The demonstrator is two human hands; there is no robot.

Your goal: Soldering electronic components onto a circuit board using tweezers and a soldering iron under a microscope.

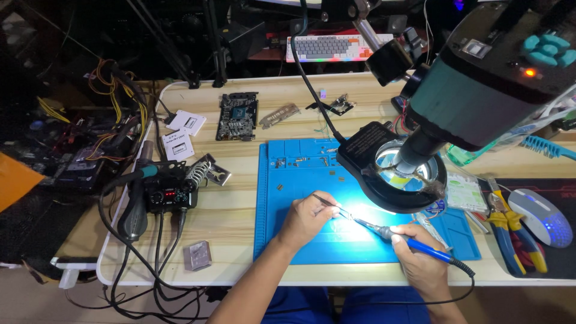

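Note:
My left hand [305,219] grips thin metal tweezers [331,204], their tips pointing right over the blue work mat [282,210]. My right hand [420,255] holds a blue-handled soldering iron [414,242], its tip aimed left toward the tweezers' tips. Both tips meet at a brightly lit spot on the mat under the ring light [390,168] of a microscope [480,78]. Whatever lies in that spot is washed out by glare.
A soldering station [170,195] with coiled stand and cables sits left of the mat. A circuit board [237,117], white packets [183,133] and a small block [197,254] lie on the wooden table. Pliers [507,231] and a mouse [540,225] lie right. A keyboard [333,47] is at the back.

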